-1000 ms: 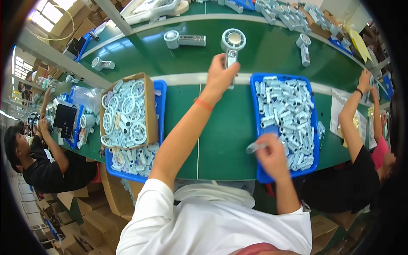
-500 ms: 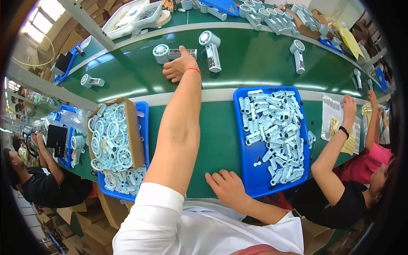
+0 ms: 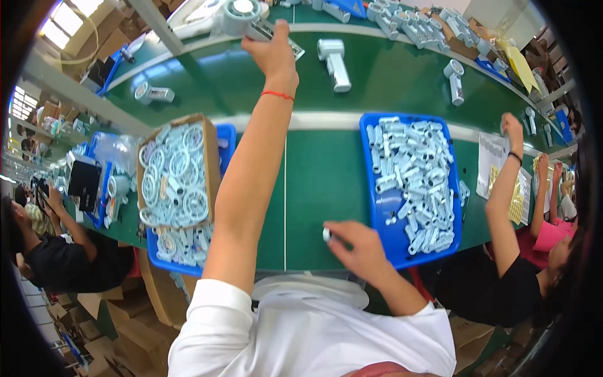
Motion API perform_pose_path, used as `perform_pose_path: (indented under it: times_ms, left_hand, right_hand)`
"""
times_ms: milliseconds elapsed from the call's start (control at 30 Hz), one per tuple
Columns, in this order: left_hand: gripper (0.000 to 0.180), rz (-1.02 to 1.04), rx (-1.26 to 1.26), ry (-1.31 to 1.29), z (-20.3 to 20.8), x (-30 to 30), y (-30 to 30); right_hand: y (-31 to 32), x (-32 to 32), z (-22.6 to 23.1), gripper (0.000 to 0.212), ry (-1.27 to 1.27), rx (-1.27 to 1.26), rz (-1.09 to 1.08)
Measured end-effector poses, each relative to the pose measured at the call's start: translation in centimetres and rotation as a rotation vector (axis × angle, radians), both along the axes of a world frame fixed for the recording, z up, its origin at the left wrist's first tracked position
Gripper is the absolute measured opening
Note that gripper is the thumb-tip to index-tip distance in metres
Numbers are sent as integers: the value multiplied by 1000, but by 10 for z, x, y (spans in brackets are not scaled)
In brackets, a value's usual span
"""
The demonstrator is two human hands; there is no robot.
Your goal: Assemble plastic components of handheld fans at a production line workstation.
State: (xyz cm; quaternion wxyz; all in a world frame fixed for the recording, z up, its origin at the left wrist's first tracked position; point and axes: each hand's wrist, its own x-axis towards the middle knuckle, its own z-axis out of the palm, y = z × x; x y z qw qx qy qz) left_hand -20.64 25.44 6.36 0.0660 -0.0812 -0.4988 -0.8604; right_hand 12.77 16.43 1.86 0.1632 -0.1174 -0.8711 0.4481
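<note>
Green bench [image 3: 320, 188] crossed by a pale rail [image 3: 326, 120]; light-blue fan parts either side, both hands occupied.
Right blue tray [image 3: 392, 239] heaped with small elongated parts; left blue tray [image 3: 227, 141] partly under a cardboard box [image 3: 212, 163] of ring-shaped pieces. Past the rail, a handheld fan [image 3: 241, 17] sits tilted, its handle gripped by the left hand [image 3: 274, 58]; a second fan [image 3: 335, 66] lies just right of that hand. Right hand [image 3: 361, 248] over the near bench, beside the right tray, thumb and fingertips pinching a small pale piece [image 3: 326, 234].
</note>
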Motion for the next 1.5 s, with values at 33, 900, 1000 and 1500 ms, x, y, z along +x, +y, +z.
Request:
perform_pose_path:
  times_ms: [33, 900, 1000, 1500]
  left_hand:
    - [49, -129, 151, 3, 10, 16, -20]
    - [85, -884, -576, 139, -97, 225, -233]
    - [80, -834, -656, 235, -99, 227, -233]
    - [68, -741, -867, 370, -97, 225, -230]
  right_hand:
    - [4, -3, 7, 31, 16, -101, -50]
    - [-28, -4, -1, 25, -96, -630, -316]
    - [-26, -5, -2, 24, -126, -639, -323]
    - [-11, -14, -4, 24, -287, -718, -283]
